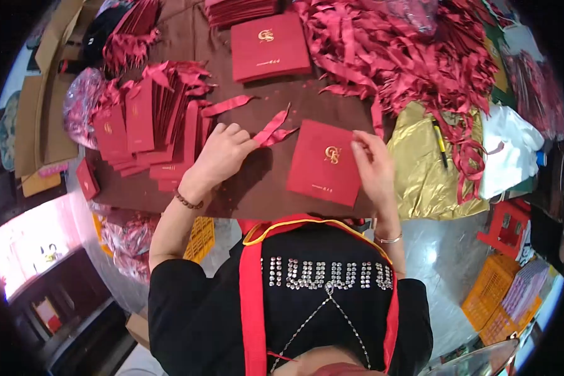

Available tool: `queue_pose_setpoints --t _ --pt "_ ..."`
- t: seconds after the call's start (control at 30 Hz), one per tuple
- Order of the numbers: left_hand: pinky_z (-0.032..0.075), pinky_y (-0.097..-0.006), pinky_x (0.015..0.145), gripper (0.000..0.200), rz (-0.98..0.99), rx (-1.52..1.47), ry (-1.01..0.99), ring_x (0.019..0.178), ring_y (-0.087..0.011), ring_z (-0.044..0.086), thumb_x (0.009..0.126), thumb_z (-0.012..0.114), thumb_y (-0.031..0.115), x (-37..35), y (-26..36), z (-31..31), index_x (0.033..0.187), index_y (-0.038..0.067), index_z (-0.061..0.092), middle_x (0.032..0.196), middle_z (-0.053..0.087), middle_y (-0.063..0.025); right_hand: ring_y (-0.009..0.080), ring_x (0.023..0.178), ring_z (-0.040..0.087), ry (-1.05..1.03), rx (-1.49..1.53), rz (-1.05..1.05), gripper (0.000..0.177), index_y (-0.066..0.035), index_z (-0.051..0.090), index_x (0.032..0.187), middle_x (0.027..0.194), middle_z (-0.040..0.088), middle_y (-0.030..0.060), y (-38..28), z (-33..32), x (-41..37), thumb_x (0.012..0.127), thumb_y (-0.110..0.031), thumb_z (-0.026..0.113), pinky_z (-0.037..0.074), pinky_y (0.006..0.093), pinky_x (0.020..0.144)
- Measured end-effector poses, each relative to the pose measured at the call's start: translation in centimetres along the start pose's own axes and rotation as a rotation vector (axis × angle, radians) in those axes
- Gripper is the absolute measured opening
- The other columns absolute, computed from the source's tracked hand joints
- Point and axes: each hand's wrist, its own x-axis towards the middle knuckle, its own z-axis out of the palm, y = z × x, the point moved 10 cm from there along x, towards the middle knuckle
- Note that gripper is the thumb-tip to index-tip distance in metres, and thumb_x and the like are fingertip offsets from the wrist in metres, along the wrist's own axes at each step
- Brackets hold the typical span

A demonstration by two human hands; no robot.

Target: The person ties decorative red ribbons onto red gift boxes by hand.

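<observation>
My left hand (pixel 227 149) is closed, fingers pinched together at the near end of a short red satin ribbon (pixel 273 130) lying on the brown cloth. In front of my chest is a square red card sleeve (pixel 324 166) with a gold monogram and small gold lettering, slightly tilted. My right hand (pixel 375 161) grips its right edge, with fingertips over the upper right corner. Close by my left hand stands a fanned row of red cards (pixel 140 119) with ribbons at their tops. Beyond both hands, a stack of square red card sleeves (pixel 271 49) lies on the table.
A large heap of red ribbons (pixel 413 62) covers the table's far right. Gold wrapping (pixel 413 169) with a yellow-black pen (pixel 440 144) and a white bag (pixel 511 150) lie right. Cardboard (pixel 47 113) stands left. Orange crates (pixel 498 294) are on the floor.
</observation>
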Motion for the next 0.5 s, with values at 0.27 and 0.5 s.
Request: queue_pose_setpoints --t 0.27,0.5 --pt "0.041 -0.0390 0.074 0.009 -0.293 -0.009 0.261 0.091 -0.0286 0.052 0.078 0.058 0.010 4.3 -1.9 -0.5 0.087 0.009 0.060 0.095 0.055 -0.0078 0.0282 0.089 0.060 -0.012 -0.239 -0.224 0.019 0.000 0.062 0.103 0.097 0.063 0.0146 -2.5 0.5 1.4 0.085 -0.006 0.057 0.046 0.0339 0.081" --pt "0.042 -0.0385 0.072 0.019 -0.241 -0.020 0.228 0.087 -0.0266 0.053 0.079 0.064 0.019 6.7 -0.2 3.5 0.094 0.009 0.062 0.091 0.055 -0.0064 0.0310 0.092 0.057 0.005 -0.364 -0.348 0.019 -0.002 0.062 0.102 0.098 0.062 0.0132 -2.4 2.2 2.7 0.084 -0.005 0.056 0.044 0.0380 0.081"
